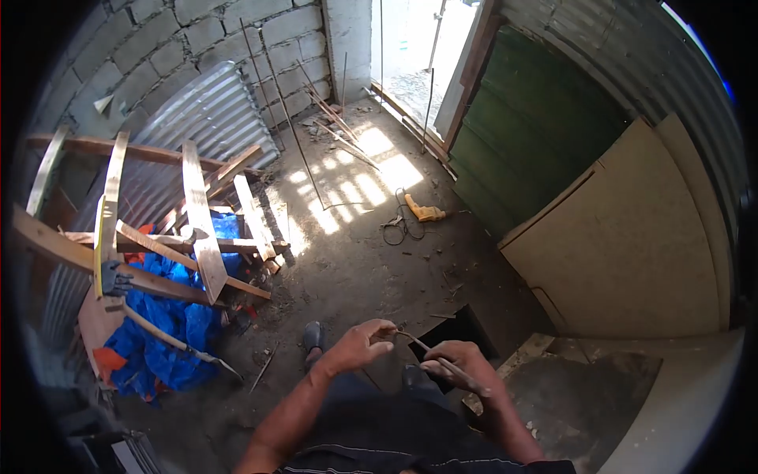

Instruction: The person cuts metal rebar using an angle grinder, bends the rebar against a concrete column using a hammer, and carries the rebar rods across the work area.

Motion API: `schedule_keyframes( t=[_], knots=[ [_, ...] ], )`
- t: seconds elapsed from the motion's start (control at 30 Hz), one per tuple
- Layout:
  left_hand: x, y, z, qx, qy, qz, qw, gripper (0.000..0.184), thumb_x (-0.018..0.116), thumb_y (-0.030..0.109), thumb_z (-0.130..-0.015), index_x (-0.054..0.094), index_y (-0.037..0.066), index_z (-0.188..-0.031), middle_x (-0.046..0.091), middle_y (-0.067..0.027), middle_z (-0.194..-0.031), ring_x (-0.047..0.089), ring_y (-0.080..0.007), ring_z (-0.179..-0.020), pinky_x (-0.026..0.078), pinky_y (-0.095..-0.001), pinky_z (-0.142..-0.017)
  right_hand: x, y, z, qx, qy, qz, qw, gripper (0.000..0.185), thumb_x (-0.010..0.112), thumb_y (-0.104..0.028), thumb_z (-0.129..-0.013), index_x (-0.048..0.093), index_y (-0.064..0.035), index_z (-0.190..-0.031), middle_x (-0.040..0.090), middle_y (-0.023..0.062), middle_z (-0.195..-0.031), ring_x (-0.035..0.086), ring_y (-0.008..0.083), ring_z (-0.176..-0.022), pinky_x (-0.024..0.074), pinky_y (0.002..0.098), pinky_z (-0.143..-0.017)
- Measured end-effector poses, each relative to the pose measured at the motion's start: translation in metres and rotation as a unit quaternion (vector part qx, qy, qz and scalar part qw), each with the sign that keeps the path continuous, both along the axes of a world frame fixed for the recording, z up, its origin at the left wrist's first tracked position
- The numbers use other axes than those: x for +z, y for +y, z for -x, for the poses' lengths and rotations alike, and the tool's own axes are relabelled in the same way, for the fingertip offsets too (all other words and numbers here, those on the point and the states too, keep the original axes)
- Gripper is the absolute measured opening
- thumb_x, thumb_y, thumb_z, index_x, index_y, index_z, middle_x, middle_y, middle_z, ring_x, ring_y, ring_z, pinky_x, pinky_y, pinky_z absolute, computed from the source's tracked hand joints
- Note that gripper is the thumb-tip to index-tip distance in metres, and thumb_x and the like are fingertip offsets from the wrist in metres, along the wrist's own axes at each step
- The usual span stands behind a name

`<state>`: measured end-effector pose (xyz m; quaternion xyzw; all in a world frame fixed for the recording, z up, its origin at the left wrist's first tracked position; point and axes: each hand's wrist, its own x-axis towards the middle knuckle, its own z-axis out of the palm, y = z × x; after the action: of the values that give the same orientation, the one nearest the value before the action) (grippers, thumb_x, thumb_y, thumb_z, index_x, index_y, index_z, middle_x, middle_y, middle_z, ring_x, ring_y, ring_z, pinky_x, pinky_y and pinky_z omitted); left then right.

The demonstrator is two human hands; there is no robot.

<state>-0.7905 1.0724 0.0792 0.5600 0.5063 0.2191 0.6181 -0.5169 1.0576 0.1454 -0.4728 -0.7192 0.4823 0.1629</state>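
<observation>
In front of my body, a thin metal rod [424, 345] slants between my hands, with a small bend at its far end. My right hand [458, 363] is closed round the rod's middle, and the near end sticks out past the wrist. The fingers of my left hand [365, 345] are pinched together at the bent tip; any small piece there is too fine to make out. Below my hands, a dark square opening [471, 332] shows in the dirt floor, partly hidden by my right hand. My shoe [314, 335] stands left of it.
A yellow power drill [424, 209] with a looped cord lies ahead. Wooden frame pieces [204, 237] and a blue tarp [162, 336] are piled at left. Upright rods [288, 110] stand near the doorway [410, 55]. Boards [632, 229] lean at right.
</observation>
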Motion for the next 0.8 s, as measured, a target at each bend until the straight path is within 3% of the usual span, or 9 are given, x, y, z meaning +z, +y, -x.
schedule_keyframes(
  t=[0.13,0.27,0.33,0.4,0.43,0.5,0.67,0.73,0.8],
  knots=[
    [0.102,-0.029,-0.069,-0.023,0.001,-0.144,0.989,0.053,0.070,0.011,-0.088,0.052,0.005,-0.137,0.059,-0.0134,-0.132,0.060,-0.0253,-0.121,0.049,-0.0383,-0.099,-0.006,-0.004,-0.033,0.012,0.072,0.025,0.997,0.046,0.078,-0.026,-0.085,0.065,-0.0078,-0.125,0.072,0.0161,-0.097,0.070,0.0314,-0.088,0.0543,0.0368,-0.080],
    [0.131,-0.040,-0.088,-0.021,0.107,-0.216,0.970,0.055,0.069,0.007,-0.087,0.051,0.005,-0.138,0.059,-0.0139,-0.133,0.061,-0.0253,-0.120,0.050,-0.0384,-0.098,-0.042,-0.008,-0.093,0.003,0.019,0.115,0.993,0.056,0.076,-0.029,-0.086,0.057,-0.0076,-0.135,0.070,0.0206,-0.111,0.069,0.0336,-0.103,0.0532,0.0395,-0.087],
    [0.132,-0.043,-0.091,0.009,0.126,-0.197,0.972,0.055,0.069,0.005,-0.086,0.051,0.005,-0.138,0.060,-0.0141,-0.131,0.063,-0.0253,-0.116,0.051,-0.0381,-0.097,-0.098,-0.026,-0.133,-0.068,-0.075,0.105,0.989,0.052,0.074,-0.022,-0.088,0.057,-0.0031,-0.134,0.071,0.0158,-0.103,0.070,0.0230,-0.087,0.0540,0.0339,-0.079],
    [0.131,-0.047,-0.094,0.047,0.144,-0.181,0.972,0.055,0.069,0.004,-0.086,0.052,0.004,-0.138,0.061,-0.0142,-0.129,0.064,-0.0252,-0.113,0.051,-0.0378,-0.096,-0.169,-0.055,-0.177,-0.134,-0.069,0.144,0.978,0.048,0.073,-0.021,-0.089,0.060,0.0001,-0.130,0.072,0.0138,-0.105,0.069,0.0213,-0.086,0.0545,0.0330,-0.077],
    [0.131,-0.049,-0.094,0.054,0.151,-0.180,0.970,0.054,0.069,0.003,-0.085,0.053,0.004,-0.137,0.063,-0.0144,-0.127,0.066,-0.0249,-0.110,0.052,-0.0371,-0.095,-0.177,-0.066,-0.191,-0.124,-0.069,0.146,0.979,0.048,0.073,-0.021,-0.089,0.060,0.0001,-0.130,0.072,0.0138,-0.105,0.069,0.0213,-0.086,0.0545,0.0330,-0.077],
    [0.131,-0.054,-0.092,0.061,0.148,-0.170,0.972,0.052,0.068,0.002,-0.086,0.053,0.003,-0.136,0.065,-0.0154,-0.122,0.067,-0.0244,-0.105,0.053,-0.0356,-0.092,-0.189,-0.081,-0.208,-0.205,-0.017,0.282,0.937,0.045,0.072,-0.022,-0.089,0.062,0.0035,-0.125,0.071,0.0180,-0.112,0.071,0.0239,-0.092,0.0558,0.0338,-0.078],
    [0.136,-0.061,-0.060,0.083,0.228,-0.152,0.958,0.052,0.066,0.007,-0.087,0.053,0.002,-0.137,0.065,-0.0163,-0.123,0.067,-0.0262,-0.107,0.053,-0.0377,-0.093,-0.190,-0.092,-0.218,-0.202,-0.014,0.278,0.939,0.042,0.070,-0.019,-0.091,0.062,0.0043,-0.124,0.071,0.0132,-0.105,0.068,0.0163,-0.086,0.0541,0.0298,-0.072],
    [0.115,-0.068,-0.034,0.134,0.314,-0.137,0.930,0.049,0.067,0.011,-0.087,0.055,0.001,-0.133,0.066,-0.0195,-0.122,0.065,-0.0339,-0.110,0.051,-0.0400,-0.095,-0.189,-0.092,-0.219,-0.212,-0.009,0.269,0.939,0.040,0.069,-0.017,-0.091,0.062,0.0043,-0.123,0.070,0.0107,-0.101,0.066,0.0139,-0.083,0.0525,0.0280,-0.069],
    [0.085,-0.083,-0.010,0.153,0.335,-0.114,0.923,0.049,0.067,0.013,-0.086,0.056,0.000,-0.133,0.066,-0.0202,-0.121,0.064,-0.0353,-0.111,0.050,-0.0404,-0.095,-0.191,-0.092,-0.217,-0.229,0.006,0.274,0.934,0.038,0.069,-0.017,-0.091,0.062,0.0044,-0.123,0.070,0.0097,-0.100,0.065,0.0132,-0.081,0.0516,0.0273,-0.067]
  ],
)
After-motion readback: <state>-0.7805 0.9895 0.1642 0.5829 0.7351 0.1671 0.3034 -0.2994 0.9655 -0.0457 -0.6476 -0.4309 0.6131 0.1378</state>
